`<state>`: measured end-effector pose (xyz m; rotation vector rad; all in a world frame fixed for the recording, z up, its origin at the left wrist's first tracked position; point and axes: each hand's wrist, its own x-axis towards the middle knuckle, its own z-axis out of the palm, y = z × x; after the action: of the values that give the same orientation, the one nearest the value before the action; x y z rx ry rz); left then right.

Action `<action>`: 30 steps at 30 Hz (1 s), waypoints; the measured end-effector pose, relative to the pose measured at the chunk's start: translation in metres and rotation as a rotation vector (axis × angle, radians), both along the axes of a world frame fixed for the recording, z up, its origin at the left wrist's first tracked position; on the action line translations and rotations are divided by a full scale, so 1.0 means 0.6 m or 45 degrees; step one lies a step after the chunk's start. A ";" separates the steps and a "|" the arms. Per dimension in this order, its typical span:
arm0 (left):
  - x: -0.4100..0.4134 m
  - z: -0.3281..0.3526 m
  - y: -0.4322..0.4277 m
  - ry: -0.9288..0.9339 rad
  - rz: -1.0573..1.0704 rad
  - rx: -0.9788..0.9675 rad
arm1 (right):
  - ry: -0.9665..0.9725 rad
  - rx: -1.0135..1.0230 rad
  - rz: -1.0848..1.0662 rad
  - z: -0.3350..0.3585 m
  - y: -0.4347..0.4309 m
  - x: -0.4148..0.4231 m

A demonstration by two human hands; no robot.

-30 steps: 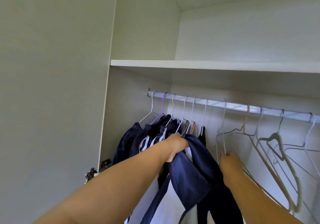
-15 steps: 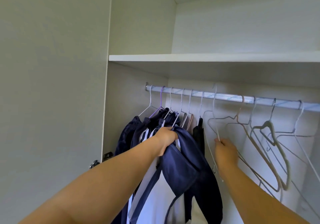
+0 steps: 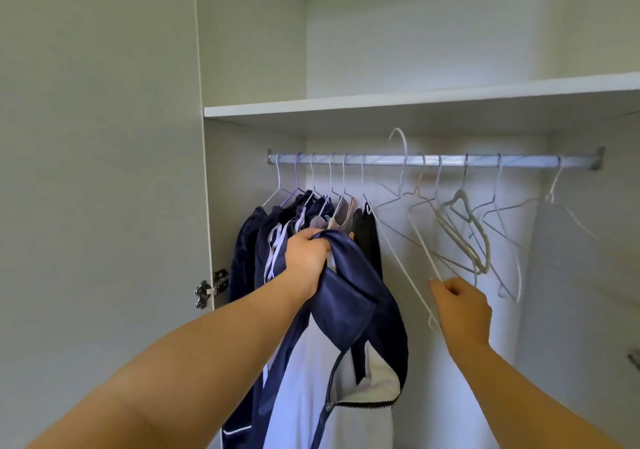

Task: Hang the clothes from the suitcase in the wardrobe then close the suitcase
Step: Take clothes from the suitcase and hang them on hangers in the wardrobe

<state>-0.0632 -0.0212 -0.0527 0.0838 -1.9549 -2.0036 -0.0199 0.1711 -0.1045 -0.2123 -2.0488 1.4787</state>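
Note:
My left hand (image 3: 306,258) grips the collar of a navy and white zip jacket (image 3: 349,313), which hangs down in front of the open wardrobe. My right hand (image 3: 462,304) pinches the lower bar of a white wire hanger (image 3: 398,237). That hanger's hook is lifted above the metal rail (image 3: 519,161) and tilts to the left. Several dark garments (image 3: 273,240) hang on hangers at the rail's left end. The suitcase is out of view.
Several bare wire and plastic hangers (image 3: 471,226) hang on the right half of the rail. A white shelf (image 3: 415,102) runs above the rail. The open wardrobe door (image 3: 97,171) stands at the left with a metal hinge (image 3: 209,289).
My right hand has lifted the white hanger so its hook is off the rail and has drawn it down and toward me. My left hand still holds the jacket.

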 end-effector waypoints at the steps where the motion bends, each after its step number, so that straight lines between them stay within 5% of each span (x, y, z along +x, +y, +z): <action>1: 0.014 0.005 0.006 0.039 -0.006 0.025 | 0.014 0.023 -0.019 -0.003 0.007 0.021; 13: 0.157 0.057 0.017 0.191 -0.133 -0.189 | 0.069 0.340 -0.041 0.009 0.055 0.179; 21: 0.212 0.073 0.016 0.272 0.100 -0.720 | -0.118 0.517 0.097 0.018 0.022 0.204; 26: 0.227 0.073 0.058 0.180 0.061 -0.977 | -0.032 0.259 0.439 0.073 -0.051 0.189; 30: 0.216 0.058 0.050 0.235 -0.054 -0.829 | 0.145 0.129 0.414 0.107 -0.087 0.171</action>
<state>0.0661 0.0090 -0.0181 -0.2899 -2.3803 -1.2502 0.0825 0.1190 -0.0403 0.2518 -2.1301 1.5276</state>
